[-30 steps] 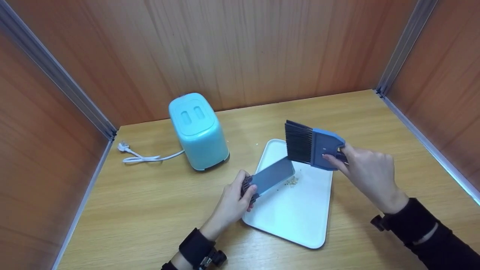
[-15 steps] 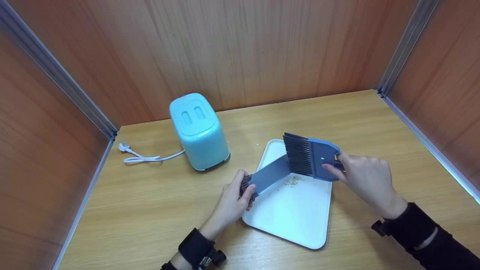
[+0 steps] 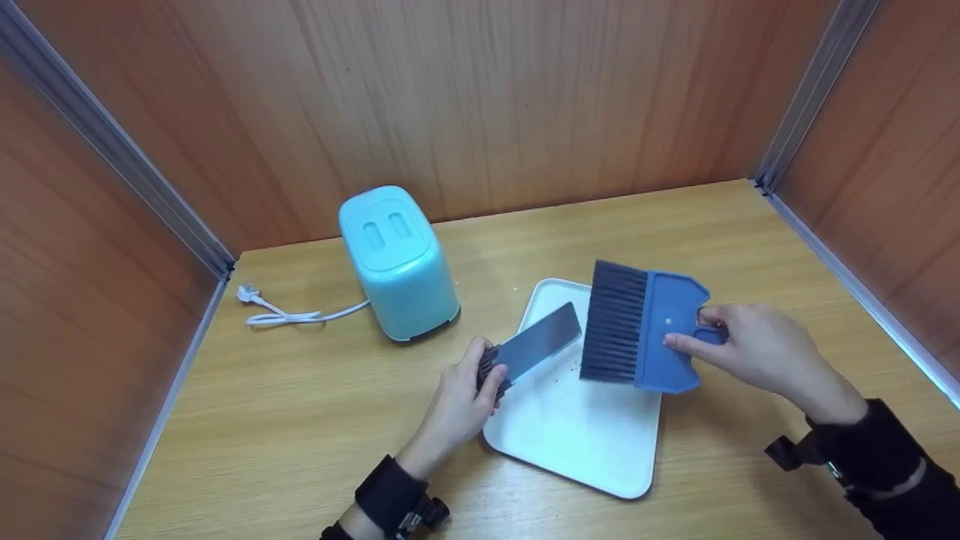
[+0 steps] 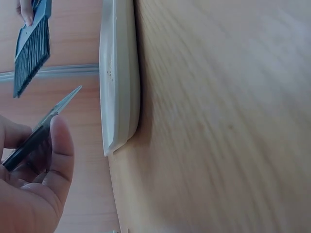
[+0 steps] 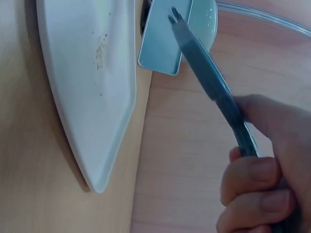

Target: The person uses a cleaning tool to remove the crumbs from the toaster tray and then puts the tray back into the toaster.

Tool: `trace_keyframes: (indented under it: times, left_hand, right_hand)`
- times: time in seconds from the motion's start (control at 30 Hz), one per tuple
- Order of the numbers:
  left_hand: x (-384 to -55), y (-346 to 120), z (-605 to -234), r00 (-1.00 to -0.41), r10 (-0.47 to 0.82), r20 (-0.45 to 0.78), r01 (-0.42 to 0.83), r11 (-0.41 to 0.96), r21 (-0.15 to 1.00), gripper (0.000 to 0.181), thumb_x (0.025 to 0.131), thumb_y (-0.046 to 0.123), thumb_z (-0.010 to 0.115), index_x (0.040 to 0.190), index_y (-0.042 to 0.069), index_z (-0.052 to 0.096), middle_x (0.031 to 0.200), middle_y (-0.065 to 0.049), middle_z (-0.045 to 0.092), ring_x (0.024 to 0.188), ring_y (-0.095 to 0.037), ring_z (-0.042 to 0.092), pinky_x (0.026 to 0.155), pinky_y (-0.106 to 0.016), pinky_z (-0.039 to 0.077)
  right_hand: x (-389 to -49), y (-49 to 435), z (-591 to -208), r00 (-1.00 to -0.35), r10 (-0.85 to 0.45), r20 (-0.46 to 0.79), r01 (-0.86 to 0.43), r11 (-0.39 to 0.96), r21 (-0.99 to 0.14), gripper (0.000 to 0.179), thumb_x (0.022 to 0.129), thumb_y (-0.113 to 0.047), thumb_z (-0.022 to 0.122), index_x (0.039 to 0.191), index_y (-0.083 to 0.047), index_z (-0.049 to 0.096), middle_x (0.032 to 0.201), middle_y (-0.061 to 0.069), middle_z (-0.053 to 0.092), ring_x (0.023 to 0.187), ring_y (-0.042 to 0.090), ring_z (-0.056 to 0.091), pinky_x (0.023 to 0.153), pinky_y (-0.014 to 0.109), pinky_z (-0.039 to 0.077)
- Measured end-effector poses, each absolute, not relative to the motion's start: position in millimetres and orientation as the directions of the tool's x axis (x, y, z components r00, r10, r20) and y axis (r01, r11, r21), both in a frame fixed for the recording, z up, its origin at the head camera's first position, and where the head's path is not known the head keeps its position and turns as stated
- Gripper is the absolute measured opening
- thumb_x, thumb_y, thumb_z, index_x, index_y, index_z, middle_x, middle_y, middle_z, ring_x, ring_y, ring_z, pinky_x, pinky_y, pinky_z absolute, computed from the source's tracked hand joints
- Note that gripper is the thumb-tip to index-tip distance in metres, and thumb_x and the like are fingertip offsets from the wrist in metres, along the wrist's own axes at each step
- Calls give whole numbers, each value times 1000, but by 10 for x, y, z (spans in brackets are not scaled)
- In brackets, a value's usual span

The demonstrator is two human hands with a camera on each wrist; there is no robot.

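Observation:
My left hand (image 3: 459,397) grips the dark toothed end of a small grey-blue dustpan (image 3: 536,345), thumb on top. The dustpan is tilted, held above the white tray (image 3: 570,450). To its right, my right hand (image 3: 765,349) pinches the short handle of a blue hand brush (image 3: 667,330) by its narrow grip. The brush's dark bristles (image 3: 613,322) point left toward the dustpan, over the tray, with a gap between the two. Brownish crumbs (image 5: 100,53) lie on the tray; the brush hides part of them in the head view.
A turquoise toaster (image 3: 397,270) stands at the back left, its white cord and plug (image 3: 285,318) lying to the left. Wood-grain panels (image 3: 525,97) with metal edging enclose the wooden table (image 3: 300,420) at the back and sides. Tiny specks lie beside the toaster.
The brush first dipped toward the tray, then moved right, away from the dustpan, and turned its broad face upward. The left hand stays nearly in place, the dustpan slightly re-tilted.

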State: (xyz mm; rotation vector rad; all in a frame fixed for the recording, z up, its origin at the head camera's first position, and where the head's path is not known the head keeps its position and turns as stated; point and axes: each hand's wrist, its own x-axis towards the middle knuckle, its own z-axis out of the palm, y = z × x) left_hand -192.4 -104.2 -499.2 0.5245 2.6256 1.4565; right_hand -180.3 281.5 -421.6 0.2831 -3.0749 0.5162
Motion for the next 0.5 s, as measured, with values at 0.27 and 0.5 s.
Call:
trace_keyframes:
  times: [0.27,0.5]
  left_hand:
    - [-1909,-1014,-4956,-928,331,170,332,528,782,13,113,16,54,124,10,52,95,-9,69,73,-11,64,63,-23,56]
    - [-1893,-980,-4949,-908,336,252,408,567,716,12,113,16,54,122,9,54,100,-11,70,84,-18,66,68,-26,56]
  right_hand:
    - [-1777,2718,-4375,-959,-263,-102,-195,879,-434,62,95,-68,71,71,-18,43,66,-8,31,59,12,39,57,24,22]
    - [-1812,2653,-4478,-951,-261,-166,-166,882,-441,63,93,-73,68,70,-18,47,64,-8,34,60,13,41,57,25,24]
